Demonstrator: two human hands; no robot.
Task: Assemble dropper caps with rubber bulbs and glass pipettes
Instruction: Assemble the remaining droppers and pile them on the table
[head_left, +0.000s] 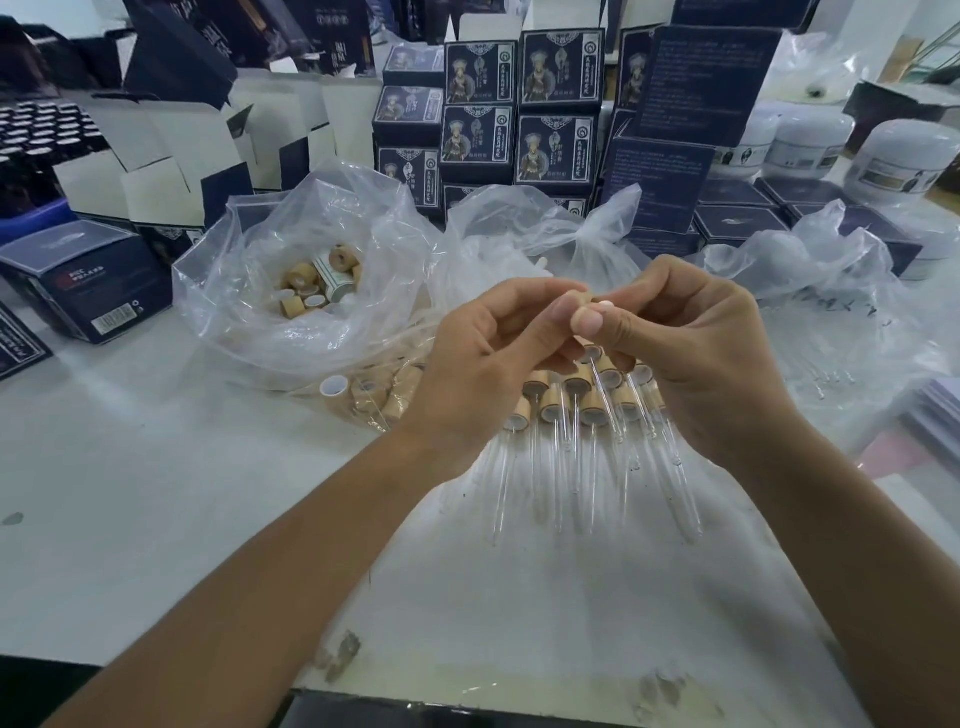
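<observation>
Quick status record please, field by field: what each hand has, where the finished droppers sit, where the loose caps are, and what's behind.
left hand: fingers pinch a wooden cap at chest height over the table
right hand: pinches the white rubber bulb at the cap's end
finished droppers: row on the white table, caps away from the person, glass pipettes pointing toward them
loose caps: in an open clear plastic bag, left of the hands
behind: stacked dark blue boxes; white jars far right
pipette in hand: cannot tell
</observation>
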